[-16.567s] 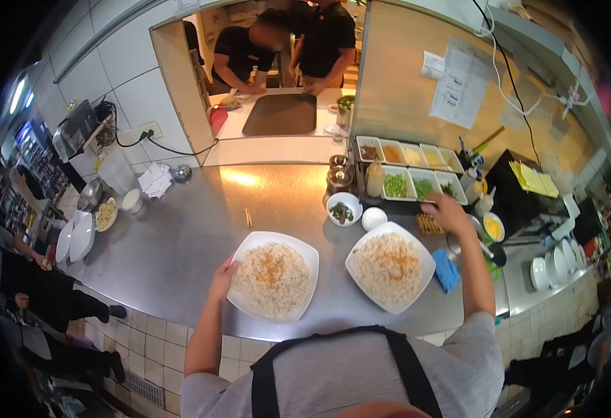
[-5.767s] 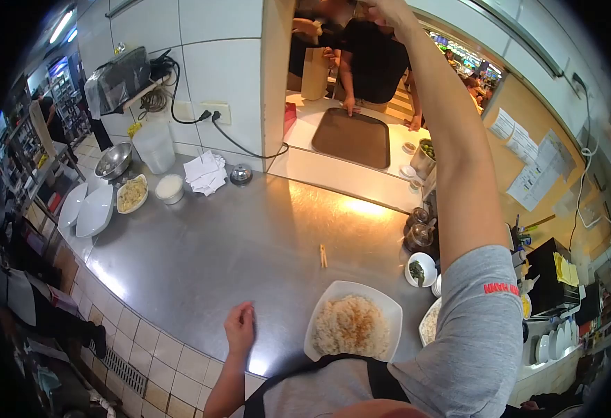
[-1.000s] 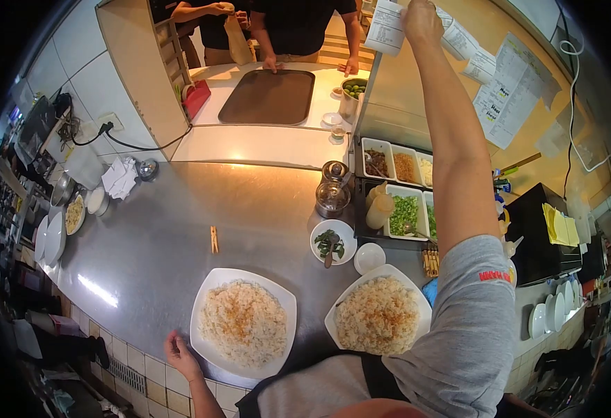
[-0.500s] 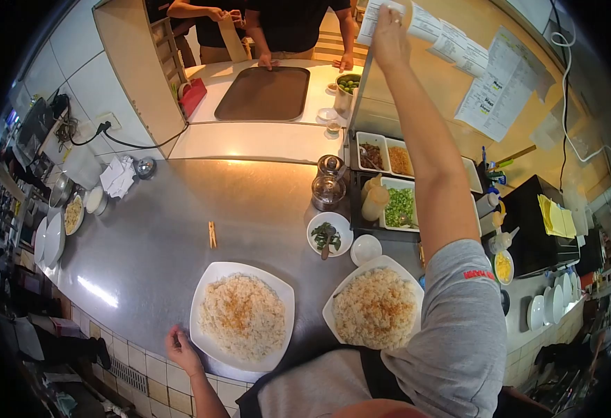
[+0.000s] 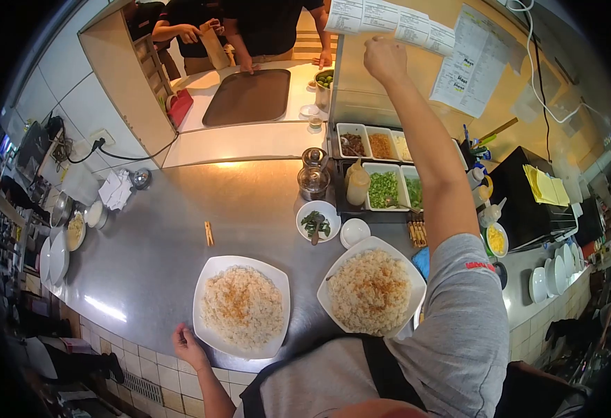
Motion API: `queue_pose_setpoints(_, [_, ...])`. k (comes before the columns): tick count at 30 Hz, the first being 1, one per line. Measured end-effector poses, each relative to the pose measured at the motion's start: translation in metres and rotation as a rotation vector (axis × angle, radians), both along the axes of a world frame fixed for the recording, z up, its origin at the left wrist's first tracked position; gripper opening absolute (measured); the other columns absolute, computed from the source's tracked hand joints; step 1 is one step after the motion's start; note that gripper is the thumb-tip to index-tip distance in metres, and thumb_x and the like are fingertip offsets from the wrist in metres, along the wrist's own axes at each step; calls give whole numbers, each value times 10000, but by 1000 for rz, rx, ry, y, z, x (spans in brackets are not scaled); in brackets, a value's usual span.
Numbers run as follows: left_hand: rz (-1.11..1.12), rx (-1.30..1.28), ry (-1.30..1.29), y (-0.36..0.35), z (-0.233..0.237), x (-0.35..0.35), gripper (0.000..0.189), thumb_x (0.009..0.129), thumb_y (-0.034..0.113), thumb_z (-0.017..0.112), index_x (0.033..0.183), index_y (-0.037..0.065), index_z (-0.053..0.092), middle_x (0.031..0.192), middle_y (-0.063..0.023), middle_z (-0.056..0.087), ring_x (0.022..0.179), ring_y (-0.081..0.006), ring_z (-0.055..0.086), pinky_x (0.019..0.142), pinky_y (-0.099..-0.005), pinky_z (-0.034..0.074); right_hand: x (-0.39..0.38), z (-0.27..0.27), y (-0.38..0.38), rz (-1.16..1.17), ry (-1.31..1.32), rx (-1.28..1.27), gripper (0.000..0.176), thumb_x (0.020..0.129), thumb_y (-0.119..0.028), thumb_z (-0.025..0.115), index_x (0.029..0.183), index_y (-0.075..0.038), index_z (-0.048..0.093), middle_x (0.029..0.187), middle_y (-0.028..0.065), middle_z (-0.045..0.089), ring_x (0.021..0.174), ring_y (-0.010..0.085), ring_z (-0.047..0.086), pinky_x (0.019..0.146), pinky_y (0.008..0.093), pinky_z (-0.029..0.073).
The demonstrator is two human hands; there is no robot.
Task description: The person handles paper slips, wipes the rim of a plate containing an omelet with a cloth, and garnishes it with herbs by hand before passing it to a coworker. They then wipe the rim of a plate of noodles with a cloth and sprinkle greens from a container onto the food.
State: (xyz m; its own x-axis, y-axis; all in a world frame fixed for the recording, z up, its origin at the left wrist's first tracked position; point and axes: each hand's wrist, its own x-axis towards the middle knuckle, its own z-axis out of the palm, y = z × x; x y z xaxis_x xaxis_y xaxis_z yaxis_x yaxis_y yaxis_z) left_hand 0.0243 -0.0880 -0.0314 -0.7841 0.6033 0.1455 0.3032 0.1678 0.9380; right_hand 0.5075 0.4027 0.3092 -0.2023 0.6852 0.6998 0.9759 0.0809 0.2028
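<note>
My right hand (image 5: 387, 59) is raised to the wall panel, its fingers curled closed just below a row of printed paper slips (image 5: 378, 19). Its palm side faces away, so anything inside it is hidden. Low at the left, my left hand (image 5: 190, 347) hangs beside a white square plate (image 5: 204, 334), fingers loosely bent and apart with nothing visible in them. Rice (image 5: 243, 306) with a brown topping fills that plate. A second white plate (image 5: 327, 301) of similar rice (image 5: 368, 292) lies to the right, by my body. A wooden clothespin (image 5: 208, 233) rests on the steel counter (image 5: 159, 230).
Beyond the pass-through, people stand behind a dark tray (image 5: 246, 97). Topping containers (image 5: 383, 189), a squeeze bottle (image 5: 357, 184), a glass jar (image 5: 314, 177) and a bowl of dark leaves (image 5: 318, 221) line the right side. Bowls (image 5: 59, 254) stand at far left.
My right hand has come away from the paper slips and sits lower, beneath them. My left hand stays near the plate. The whole view has shifted slightly.
</note>
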Motion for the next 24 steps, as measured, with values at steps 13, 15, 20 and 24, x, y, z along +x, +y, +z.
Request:
queue_pose_setpoints(13, [-22,-25,-323,13,45,-7,223,874,104,541,1078,45,610,779,16,496,683,-92,447,575,-228,345,143,9,-392,108,481,-776,335,860,-193,539,1170,-69,568,1065,136,608,985,255,553,821,335,467])
queue_pose_setpoints(15, [-15,80,-278,17,47,-19,241,884,126,538,1097,31,599,802,13,505,686,-94,448,568,-221,350,167,17,-463,-211,721,-838,479,809,-89,513,1285,-69,460,1263,213,479,1158,350,470,908,381,435])
queue_pose_setpoints(20, [-167,207,-81,31,115,23,270,913,173,531,1109,-8,576,749,-4,487,675,-95,440,567,-224,352,294,-126,-587,-443,1085,-390,298,907,-309,546,1028,-61,657,830,39,631,686,114,589,634,251,488])
queue_pose_setpoints(24, [-409,428,-424,25,142,77,291,935,217,510,1052,-39,581,673,-24,468,626,-103,428,552,-236,355,299,-221,-623,-678,1349,-695,255,921,-225,463,969,-75,664,810,20,624,586,115,592,549,245,484])
